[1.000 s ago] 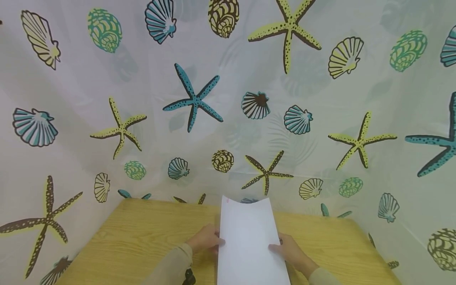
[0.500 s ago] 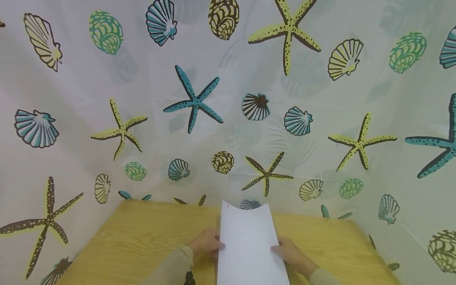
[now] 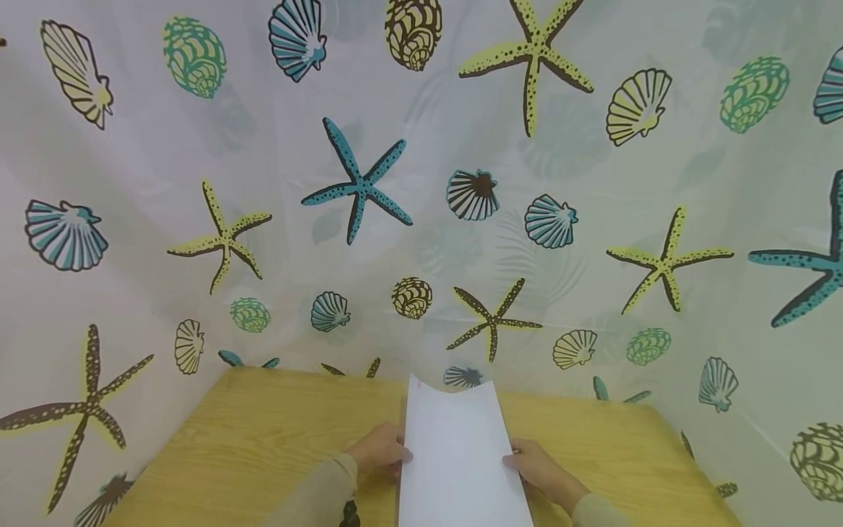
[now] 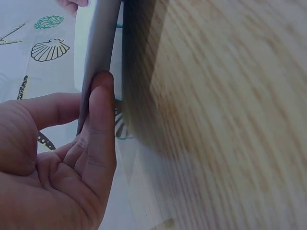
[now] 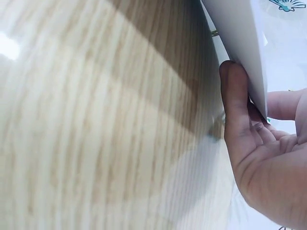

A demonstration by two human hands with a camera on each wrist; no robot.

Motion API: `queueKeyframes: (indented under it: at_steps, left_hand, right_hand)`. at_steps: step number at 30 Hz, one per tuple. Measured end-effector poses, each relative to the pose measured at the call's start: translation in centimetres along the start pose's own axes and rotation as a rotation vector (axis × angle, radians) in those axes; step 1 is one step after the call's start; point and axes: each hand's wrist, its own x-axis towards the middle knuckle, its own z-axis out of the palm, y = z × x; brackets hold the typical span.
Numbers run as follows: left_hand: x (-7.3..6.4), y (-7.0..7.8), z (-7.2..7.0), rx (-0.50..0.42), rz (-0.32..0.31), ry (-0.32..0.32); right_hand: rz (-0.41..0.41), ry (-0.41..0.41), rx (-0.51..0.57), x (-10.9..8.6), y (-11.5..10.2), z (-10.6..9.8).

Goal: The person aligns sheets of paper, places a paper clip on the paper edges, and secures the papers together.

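backdrop: curtain point(image 3: 421, 183), thin and glossy, pale ground printed with starfish and shells in teal, yellow-green and brown. Wraps the far side and both flanks of the table. Faint leaf shadows show through it.
table: wooden table point(image 3: 276, 432), light oak-look top, straight grain, smooth with a slight sheen in the wrist views. Far edge meets the curtain.
paper: white sheet of paper point(image 3: 461, 454), rectangular, plain, thin. Held long side running away from the person, lifted off the table top, centred between the two hands. Far edge dips in a shallow curve; near end runs out of the bottom of the head view. Small red mark near its far left corner, too small to read.
left hand: left hand point(image 3: 380, 448) grasps the sheet's left edge, roughly mid-length. Left wrist view shows a thumb point(image 4: 98, 124) pressed against one face of the sheet, fingers behind the other face. Pinch grip, hand not resting on the table as far as I can tell.
right hand: right hand point(image 3: 535, 468) grasps the right edge, opposite the left hand. Right wrist view shows the thumb point(image 5: 235, 96) flat along one face, fingers curled behind. Same pinch.
sleeves: beige sleeve point(image 3: 316, 494) on the left arm, another one at the right wrist; soft fabric.
dark object: small black item point(image 3: 349, 512) at the bottom edge under the left forearm; cannot tell what it is.
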Motion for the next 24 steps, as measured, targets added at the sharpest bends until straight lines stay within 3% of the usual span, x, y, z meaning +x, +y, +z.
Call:
queueKeyframes:
  at_steps: [7, 15, 24]
  left_hand:
    - [-0.07, 0.02, -0.02, 0.015, -0.001, -0.020]
    - [-0.35, 0.09, 0.01, -0.036, -0.027, -0.033]
    - [-0.58, 0.10, 0.15, -0.036, -0.049, -0.033]
  right_hand:
    - [-0.015, -0.011, 0.001, -0.04, 0.34, -0.14]
    - [-0.035, 0.000, 0.008, -0.07, 0.36, -0.03]
    - [-0.015, 0.035, -0.087, 0.01, 0.64, 0.01]
